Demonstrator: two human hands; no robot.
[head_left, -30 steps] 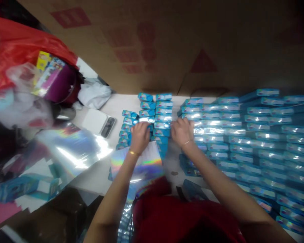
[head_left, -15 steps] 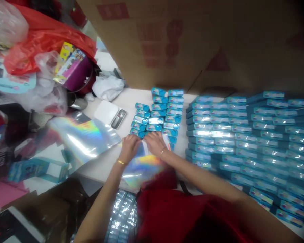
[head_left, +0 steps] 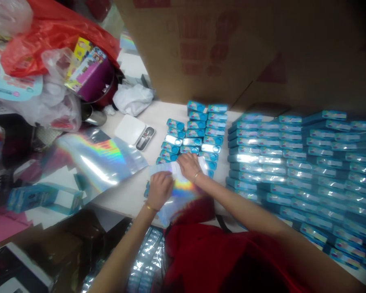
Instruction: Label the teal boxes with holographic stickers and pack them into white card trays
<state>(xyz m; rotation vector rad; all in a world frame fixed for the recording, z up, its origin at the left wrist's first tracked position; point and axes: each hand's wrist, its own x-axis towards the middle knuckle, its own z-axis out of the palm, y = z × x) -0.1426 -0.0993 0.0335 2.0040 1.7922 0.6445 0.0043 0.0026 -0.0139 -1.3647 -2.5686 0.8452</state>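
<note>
In front of my body lies a shiny holographic sheet [head_left: 183, 189], with a white strip along its far edge; I cannot make out whether it is a flat sheet or a bag. My left hand [head_left: 161, 188] has its fingers curled over the sheet's left side. Along the far edge, my right hand [head_left: 189, 167] is closed with its fingers bent down on the sheet. Just beyond both hands stand rows of small blue boxes [head_left: 195, 132], the nearest partly covered by the sheet and my right hand.
Many more blue boxes [head_left: 270, 150] fill the table's right side. A large cardboard carton [head_left: 232, 49] walls off the back. To the left are a white scale [head_left: 130, 129], another holographic sheet [head_left: 100, 160], a white cloth [head_left: 132, 99] and plastic bags [head_left: 61, 36].
My left hand has moved toward my body and away from my right hand, so more of the sheet shows between them. My right hand stays near the far edge. The view has shifted slightly.
</note>
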